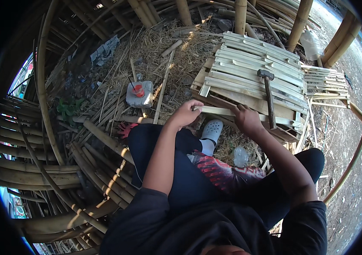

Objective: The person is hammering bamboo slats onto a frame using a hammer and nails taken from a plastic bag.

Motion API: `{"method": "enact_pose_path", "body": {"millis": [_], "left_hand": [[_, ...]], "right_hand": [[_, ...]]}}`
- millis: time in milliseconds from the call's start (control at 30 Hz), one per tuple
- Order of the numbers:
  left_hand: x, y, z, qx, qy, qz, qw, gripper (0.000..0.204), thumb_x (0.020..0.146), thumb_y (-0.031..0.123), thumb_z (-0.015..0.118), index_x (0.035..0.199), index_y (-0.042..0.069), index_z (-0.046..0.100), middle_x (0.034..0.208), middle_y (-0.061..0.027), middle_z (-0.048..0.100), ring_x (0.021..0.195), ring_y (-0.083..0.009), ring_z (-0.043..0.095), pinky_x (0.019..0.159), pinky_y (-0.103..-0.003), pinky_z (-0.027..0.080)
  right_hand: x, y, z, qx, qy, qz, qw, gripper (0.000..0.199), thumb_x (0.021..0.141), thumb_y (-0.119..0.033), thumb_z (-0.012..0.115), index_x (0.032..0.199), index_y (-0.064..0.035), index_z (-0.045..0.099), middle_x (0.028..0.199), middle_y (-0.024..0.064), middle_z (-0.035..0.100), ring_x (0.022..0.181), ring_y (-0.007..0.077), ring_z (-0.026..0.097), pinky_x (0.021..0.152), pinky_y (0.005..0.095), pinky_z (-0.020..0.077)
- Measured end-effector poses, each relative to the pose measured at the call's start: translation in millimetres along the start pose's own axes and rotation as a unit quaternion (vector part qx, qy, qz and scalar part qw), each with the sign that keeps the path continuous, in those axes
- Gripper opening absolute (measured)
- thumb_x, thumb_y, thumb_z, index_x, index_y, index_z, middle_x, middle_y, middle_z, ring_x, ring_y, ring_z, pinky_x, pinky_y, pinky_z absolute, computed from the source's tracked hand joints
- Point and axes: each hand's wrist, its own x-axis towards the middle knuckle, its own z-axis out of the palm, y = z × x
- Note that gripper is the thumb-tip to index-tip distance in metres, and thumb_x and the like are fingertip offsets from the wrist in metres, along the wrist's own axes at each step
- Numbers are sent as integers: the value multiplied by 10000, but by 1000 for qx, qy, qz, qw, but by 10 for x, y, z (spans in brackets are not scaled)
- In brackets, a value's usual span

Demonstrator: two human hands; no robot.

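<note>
A pale bamboo strip [215, 110] runs crosswise between my two hands, over the near edge of a low wooden platform. Its left end is pinched by my left hand [186, 114], fingers closed on it. Further along, my right hand [248, 120] grips the same strip from above, knuckles up. Beyond the hands, a slatted bamboo panel [253, 63] of several parallel strips lies on the platform [289, 135]. Across the panel's right part rests a hammer [269, 95], its dark head away from me and its wooden handle pointing my way.
A red drink cup [138, 90] with a straw stands on a pale block [142, 101] at left. Bamboo poles [104, 142] lie beside my left leg. A smaller slatted piece [326, 85] lies at the right. A clear plastic bag [240, 157] is near my shoe [212, 130].
</note>
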Motion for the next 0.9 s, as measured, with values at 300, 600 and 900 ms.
{"method": "enact_pose_path", "body": {"millis": [300, 600, 900], "left_hand": [[321, -166, 69, -176, 117, 59, 976, 520, 947, 41, 565, 1442, -5, 414, 1406, -182, 533, 1156, -221, 633, 805, -297, 543], [611, -302, 230, -195, 186, 48, 962, 525, 934, 16, 552, 1448, 16, 445, 1464, -139, 511, 1159, -202, 623, 769, -279, 525], [936, -553, 332, -184, 189, 14, 964, 379, 956, 127, 644, 1316, 14, 611, 1121, -78, 707, 939, -129, 667, 694, -269, 519]], "right_hand": [[233, 210, 188, -6, 46, 43, 998, 201, 875, -135, 596, 1068, -82, 593, 1027, 121, 654, 989, 333, 641, 753, 450, 573], [259, 329, 312, 3, 84, 92, 992, 200, 862, -158, 655, 1047, -98, 611, 1055, 117, 636, 1043, 337, 619, 770, 453, 568], [282, 393, 332, -4, 76, 124, 989, 216, 846, -147, 660, 1051, -93, 620, 1059, 119, 631, 1054, 334, 616, 781, 454, 568]]}}
